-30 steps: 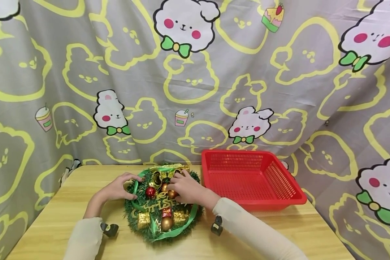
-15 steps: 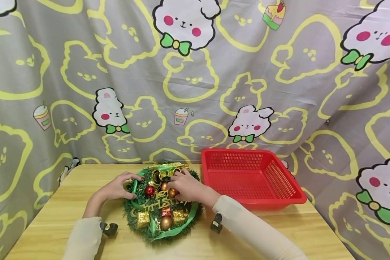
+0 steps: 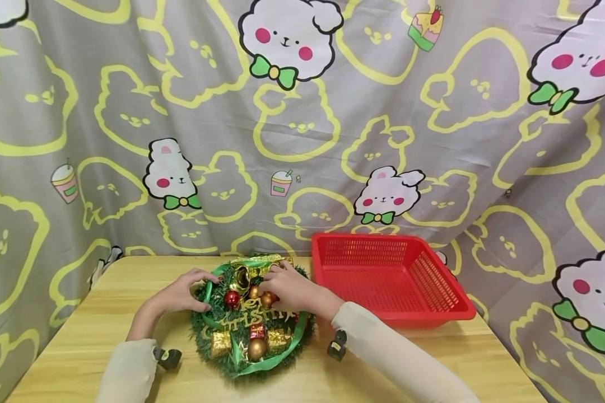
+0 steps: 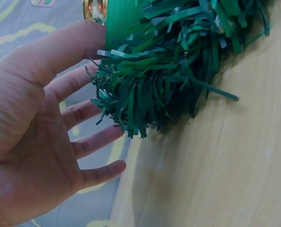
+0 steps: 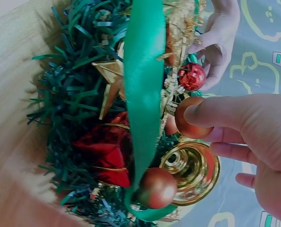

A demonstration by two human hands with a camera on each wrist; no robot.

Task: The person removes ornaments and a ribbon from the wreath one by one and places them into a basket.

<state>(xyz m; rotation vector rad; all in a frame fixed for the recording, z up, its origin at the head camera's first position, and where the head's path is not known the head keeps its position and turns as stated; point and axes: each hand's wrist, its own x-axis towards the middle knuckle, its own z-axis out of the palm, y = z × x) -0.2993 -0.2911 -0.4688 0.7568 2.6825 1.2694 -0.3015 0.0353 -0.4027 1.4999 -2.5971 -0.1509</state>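
Note:
A green tinsel Christmas wreath (image 3: pixel 201 338) lies on the wooden table, bearing gold lettering (image 3: pixel 232 323), a green ribbon (image 5: pixel 145 80), small gift boxes and baubles. My left hand (image 3: pixel 184 294) holds its left edge, with the thumb (image 4: pixel 69 47) against the ribbon and tinsel and the fingers spread behind. On the upper right of the wreath, my right hand (image 3: pixel 289 288) pinches a copper-gold bauble (image 5: pixel 190 127) between thumb and index finger. Around that bauble are a gold bell (image 5: pixel 197 175), a red bauble (image 5: pixel 192 76) and another copper bauble (image 5: pixel 158 188). The index fingertip is hidden behind the pinched bauble.
A red plastic basket (image 3: pixel 365 238) with slotted walls stands at the back right, just past my right forearm. Behind the table (image 3: pixel 101 313) hangs a grey patterned curtain (image 3: pixel 302 129). Each wrist carries a small black camera.
Both hands and the wreath stay nearly in place; only a slight shift of the head view shows.

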